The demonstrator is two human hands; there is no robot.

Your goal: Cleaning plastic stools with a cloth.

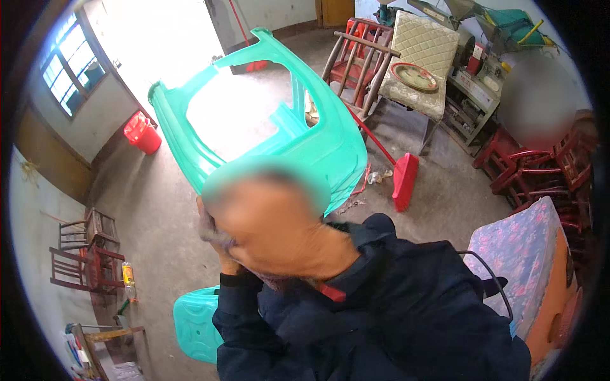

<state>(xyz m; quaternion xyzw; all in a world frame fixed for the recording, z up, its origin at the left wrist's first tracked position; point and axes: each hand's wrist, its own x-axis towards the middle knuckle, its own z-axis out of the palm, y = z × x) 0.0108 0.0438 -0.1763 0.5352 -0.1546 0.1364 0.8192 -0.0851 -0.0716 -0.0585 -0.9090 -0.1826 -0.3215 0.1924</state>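
Observation:
Neither of my hands is in view. Before me is a person in a dark jacket (381, 309), whose head is blurred. That person's raised hand (230, 264) holds a dull purple cloth (212, 226) against the side of the head. Behind the head, a large green plastic chair (333, 152) shows its broad panel and wide opening; its lower part is hidden, and I cannot tell how it rests. A turquoise plastic stool (195, 328) is partly covered by the person's sleeve.
A red broom (405, 181) and a red bucket (143, 133) stand on the concrete floor. Wooden chairs (102, 266) line the left wall. A padded chair (414, 66) bears a round tray (414, 77). Machinery (476, 93), stacked red chairs (524, 166) and a floral cushion (514, 247) occupy the right.

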